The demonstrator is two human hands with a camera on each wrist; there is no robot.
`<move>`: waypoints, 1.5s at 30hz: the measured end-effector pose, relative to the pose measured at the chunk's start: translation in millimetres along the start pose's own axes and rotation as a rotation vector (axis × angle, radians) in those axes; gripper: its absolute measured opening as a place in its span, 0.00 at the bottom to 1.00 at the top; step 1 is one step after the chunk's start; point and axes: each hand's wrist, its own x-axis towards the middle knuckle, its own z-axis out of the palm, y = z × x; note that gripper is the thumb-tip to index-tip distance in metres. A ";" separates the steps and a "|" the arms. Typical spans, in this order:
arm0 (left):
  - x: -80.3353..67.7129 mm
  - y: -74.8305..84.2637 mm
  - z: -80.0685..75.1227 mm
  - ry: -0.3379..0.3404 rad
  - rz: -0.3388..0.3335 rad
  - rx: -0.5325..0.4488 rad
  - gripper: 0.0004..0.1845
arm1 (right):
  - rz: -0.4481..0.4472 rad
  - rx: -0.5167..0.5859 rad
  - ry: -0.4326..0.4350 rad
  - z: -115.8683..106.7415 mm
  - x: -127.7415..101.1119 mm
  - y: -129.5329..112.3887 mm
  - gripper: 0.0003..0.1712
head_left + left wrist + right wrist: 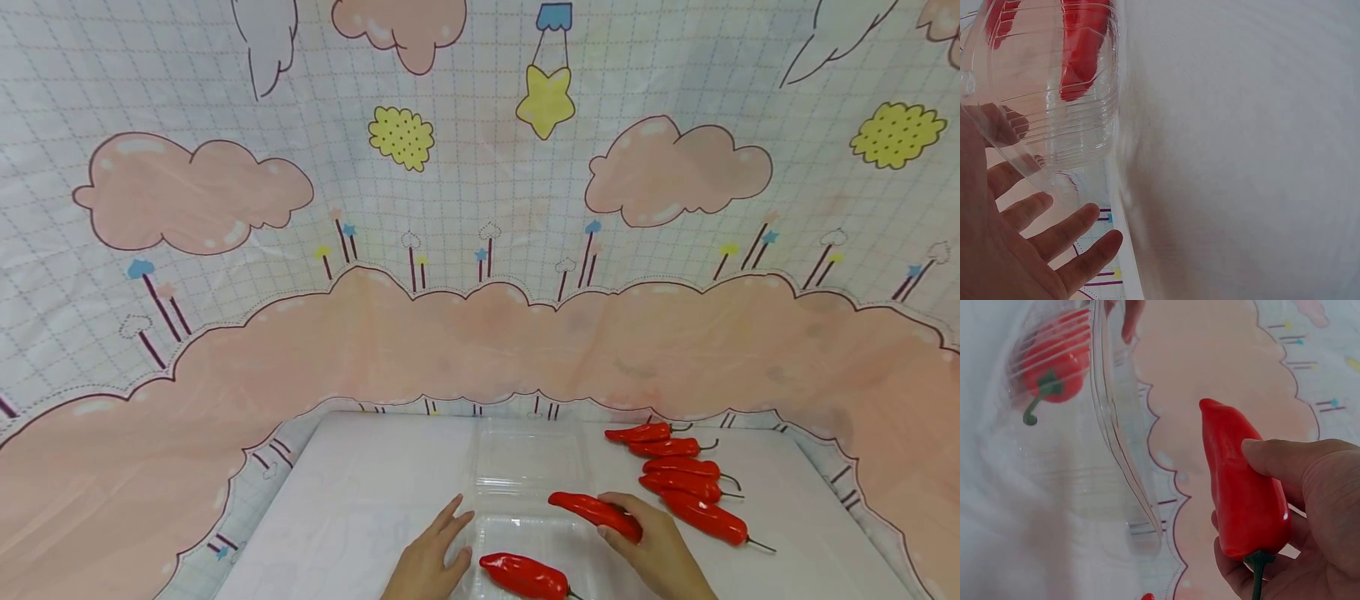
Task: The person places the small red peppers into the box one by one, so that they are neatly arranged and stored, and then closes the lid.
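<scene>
Loading red chili peppers into a clear clamshell tray, one pepper in, the second carried over it.

The left hand (431,557), fingers straight and spread, steadies the clear plastic clamshell tray (525,467) at its left rim, beside the chili pepper lying in the tray (525,577). The right hand (654,546) pinches the held chili pepper (596,512) over the tray's right edge; lowering it calls for clearing that rim. Right of the hand, five spare chili peppers (686,475) lie near the table's far edge.
</scene>
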 end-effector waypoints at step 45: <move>1.9 -1.0 0.9 -0.047 -0.037 -0.018 0.25 | -0.147 0.149 -0.253 43.5 0.5 -16.8 0.30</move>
